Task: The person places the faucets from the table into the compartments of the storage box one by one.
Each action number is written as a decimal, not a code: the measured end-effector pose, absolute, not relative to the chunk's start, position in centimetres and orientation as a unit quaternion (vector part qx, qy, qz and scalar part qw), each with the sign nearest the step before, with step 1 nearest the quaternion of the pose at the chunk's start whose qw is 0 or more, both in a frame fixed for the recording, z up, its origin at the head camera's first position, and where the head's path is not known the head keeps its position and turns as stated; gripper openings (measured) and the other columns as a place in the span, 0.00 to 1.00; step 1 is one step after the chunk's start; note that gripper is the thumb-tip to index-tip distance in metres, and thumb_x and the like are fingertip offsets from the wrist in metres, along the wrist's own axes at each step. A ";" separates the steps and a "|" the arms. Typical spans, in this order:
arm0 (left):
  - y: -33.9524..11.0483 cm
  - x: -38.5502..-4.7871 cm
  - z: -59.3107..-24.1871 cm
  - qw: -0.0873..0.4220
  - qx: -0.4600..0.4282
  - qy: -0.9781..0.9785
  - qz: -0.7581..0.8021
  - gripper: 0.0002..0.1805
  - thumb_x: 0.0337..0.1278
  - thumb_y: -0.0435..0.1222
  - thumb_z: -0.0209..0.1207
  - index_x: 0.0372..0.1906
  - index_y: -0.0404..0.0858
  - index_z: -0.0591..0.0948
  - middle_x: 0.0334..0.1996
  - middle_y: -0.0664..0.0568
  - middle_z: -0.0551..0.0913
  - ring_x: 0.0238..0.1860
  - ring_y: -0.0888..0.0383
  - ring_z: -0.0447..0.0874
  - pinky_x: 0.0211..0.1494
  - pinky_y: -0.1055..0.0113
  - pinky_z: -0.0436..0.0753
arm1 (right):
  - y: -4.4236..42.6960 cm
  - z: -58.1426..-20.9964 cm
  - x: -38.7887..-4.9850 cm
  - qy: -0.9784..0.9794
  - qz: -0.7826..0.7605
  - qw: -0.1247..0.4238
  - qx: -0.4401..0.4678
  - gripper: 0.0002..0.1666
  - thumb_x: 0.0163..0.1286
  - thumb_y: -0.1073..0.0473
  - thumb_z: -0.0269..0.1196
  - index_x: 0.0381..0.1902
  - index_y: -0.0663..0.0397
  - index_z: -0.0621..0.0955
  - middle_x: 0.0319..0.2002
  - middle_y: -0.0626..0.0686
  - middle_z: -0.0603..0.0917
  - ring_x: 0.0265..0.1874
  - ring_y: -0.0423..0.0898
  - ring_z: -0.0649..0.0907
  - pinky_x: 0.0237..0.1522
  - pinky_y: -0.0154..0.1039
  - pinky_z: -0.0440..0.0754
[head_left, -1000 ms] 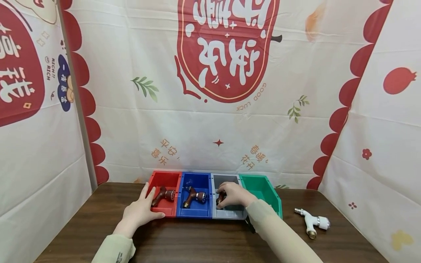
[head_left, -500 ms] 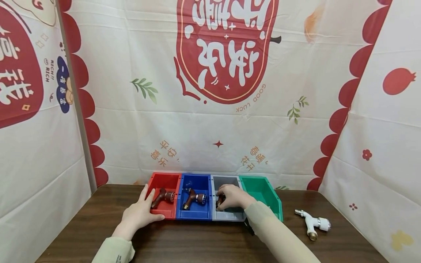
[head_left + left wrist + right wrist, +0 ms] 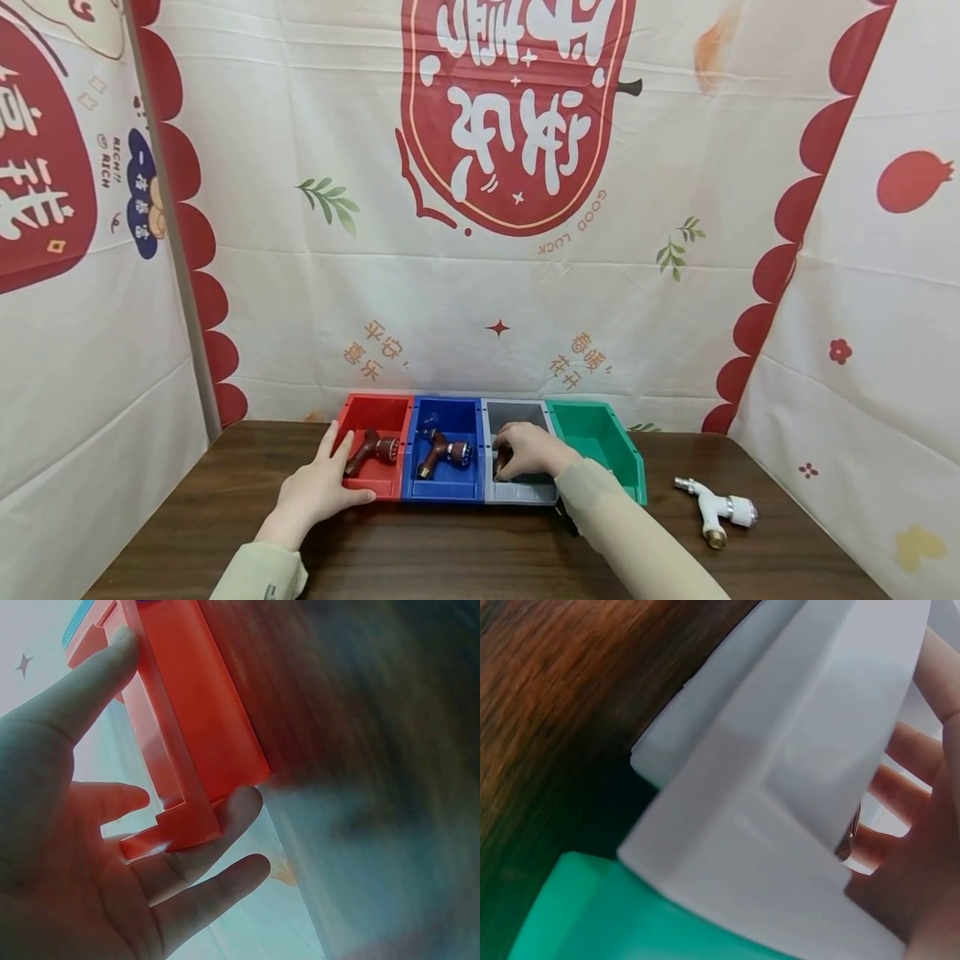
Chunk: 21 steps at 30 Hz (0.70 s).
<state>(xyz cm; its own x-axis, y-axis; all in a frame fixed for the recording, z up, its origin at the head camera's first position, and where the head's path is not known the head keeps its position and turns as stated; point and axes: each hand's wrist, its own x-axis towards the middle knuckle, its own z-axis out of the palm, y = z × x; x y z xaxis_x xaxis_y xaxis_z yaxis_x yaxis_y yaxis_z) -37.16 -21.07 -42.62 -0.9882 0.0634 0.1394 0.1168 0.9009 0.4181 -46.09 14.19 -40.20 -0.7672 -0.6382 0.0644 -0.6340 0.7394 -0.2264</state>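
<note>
Backdrop (image 3: 480,287): white cloth printed with red and orange characters and green sprigs, hung behind and at both sides of a dark wood-grain table (image 3: 435,554). Four bins stand side by side along the far edge: red bin (image 3: 380,408), blue bin (image 3: 450,408), gray bin (image 3: 517,410), green bin (image 3: 588,419).

Your right hand (image 3: 538,450) is down in the gray bin, thumb and fingers pinching a dark brown tap (image 3: 503,457). Most of that tap is covered by your fingers; the right wrist view gives only a sliver past the bin's wall. Whether it touches the bin floor, you cannot tell from here.

Your left hand (image 3: 318,483) is spread at the red bin's outer side, thumb against the front edge, fingers around the side wall. The left wrist view shows the thumb touching the red plastic.

Beside your left fingers, a second brown tap (image 3: 370,451) lies inside the red bin. A third brown tap (image 3: 442,452) lies in the blue bin, brass end toward you. A white tap (image 3: 715,510) lies on the table to the right, apart from the green bin.
</note>
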 end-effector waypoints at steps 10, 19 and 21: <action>-21.1 -37.0 -42.5 0.065 -0.048 -0.973 -0.218 0.61 0.36 0.63 0.70 0.74 0.36 0.59 0.76 0.38 0.44 0.41 0.38 0.81 0.42 0.37 0.78 | 14.0 -40.2 -46.0 0.932 -0.114 0.008 -0.344 0.17 0.51 0.55 0.73 0.39 0.52 0.85 0.39 0.46 0.79 0.32 0.39 0.78 0.40 0.41 0.80; -21.1 -36.9 -42.4 0.070 -0.050 -0.973 -0.215 0.61 0.37 0.63 0.69 0.74 0.36 0.59 0.76 0.39 0.44 0.43 0.37 0.81 0.44 0.36 0.77 | 14.1 -40.5 -46.5 0.930 -0.104 -0.002 -0.352 0.15 0.51 0.56 0.72 0.39 0.51 0.85 0.40 0.46 0.79 0.35 0.40 0.78 0.41 0.42 0.80; -21.0 -36.9 -42.4 0.068 -0.050 -0.973 -0.216 0.61 0.37 0.63 0.69 0.74 0.36 0.59 0.76 0.39 0.44 0.43 0.37 0.81 0.44 0.36 0.77 | 14.1 -40.5 -46.4 0.929 -0.104 -0.001 -0.354 0.15 0.52 0.56 0.72 0.39 0.51 0.85 0.40 0.46 0.79 0.34 0.40 0.78 0.41 0.42 0.80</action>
<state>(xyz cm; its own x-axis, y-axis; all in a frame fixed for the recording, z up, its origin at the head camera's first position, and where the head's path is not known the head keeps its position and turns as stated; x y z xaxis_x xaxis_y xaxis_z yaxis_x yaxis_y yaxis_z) -36.87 -21.04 -42.41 -0.9857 0.0675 0.1542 0.1264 0.9021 0.4126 -46.44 14.13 -40.54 -0.7495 -0.6577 0.0759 -0.6581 0.7278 -0.1929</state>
